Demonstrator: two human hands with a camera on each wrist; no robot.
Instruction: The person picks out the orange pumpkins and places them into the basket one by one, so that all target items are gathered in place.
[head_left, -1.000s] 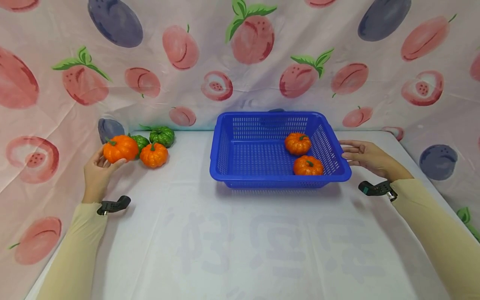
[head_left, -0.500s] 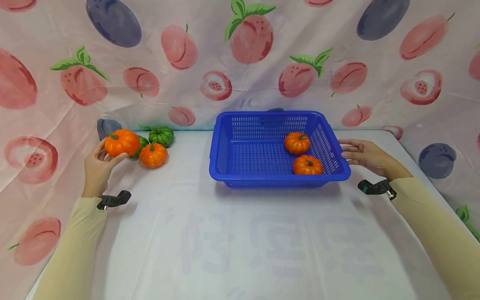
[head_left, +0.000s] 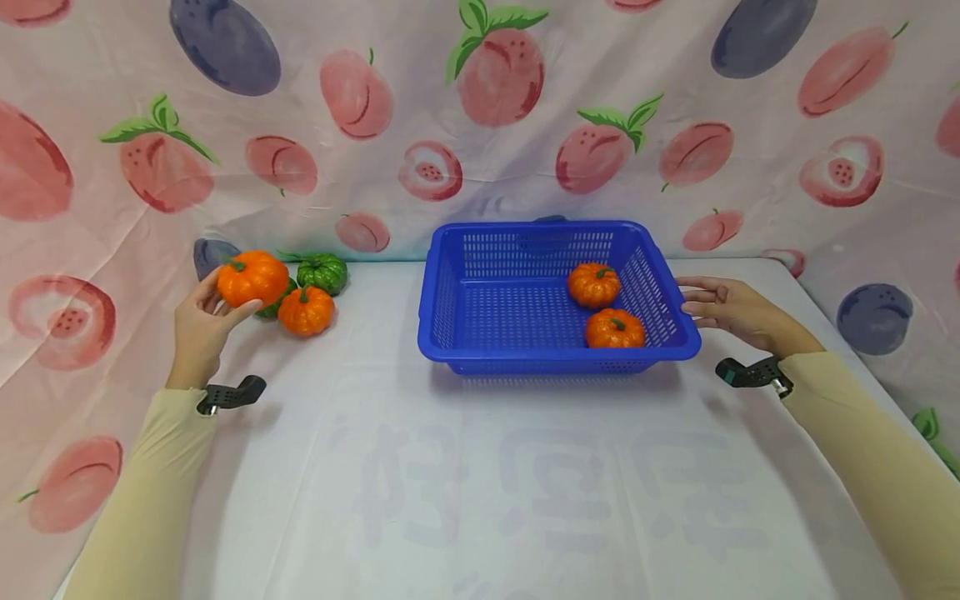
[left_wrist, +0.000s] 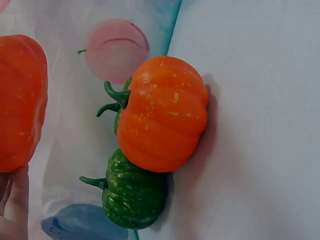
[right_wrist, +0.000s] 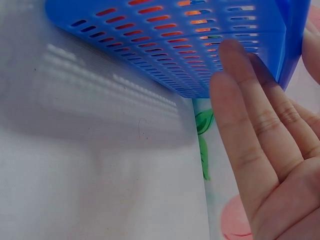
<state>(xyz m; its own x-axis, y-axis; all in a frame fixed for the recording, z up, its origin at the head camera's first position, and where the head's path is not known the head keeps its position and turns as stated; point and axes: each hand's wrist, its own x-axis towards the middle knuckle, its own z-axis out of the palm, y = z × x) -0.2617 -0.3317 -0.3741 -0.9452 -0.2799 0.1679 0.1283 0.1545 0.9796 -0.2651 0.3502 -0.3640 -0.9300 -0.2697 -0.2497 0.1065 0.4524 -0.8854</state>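
"Fruit-printed cloth (head_left: 510, 179) hangs behind the white table (head_left: 450, 483). Where's the large orange pumpkin (head_left: 255, 280)?"

"At the table's left, gripped between the left hand's (head_left: 199, 332) fingers and thumb."

"Which way does it point?"

"Its stem (head_left: 234, 263) leans up and leftward in the head view; its long axis runs roughly sideways."

"Anything hidden?"

"It covers much of one green pumpkin (left_wrist: 136, 195). The left wrist view cuts it off, stem out of frame. By the blue basket (head_left: 558, 356), the right hand's (head_left: 731, 312) fingers extend straight; I can't tell whether they touch."
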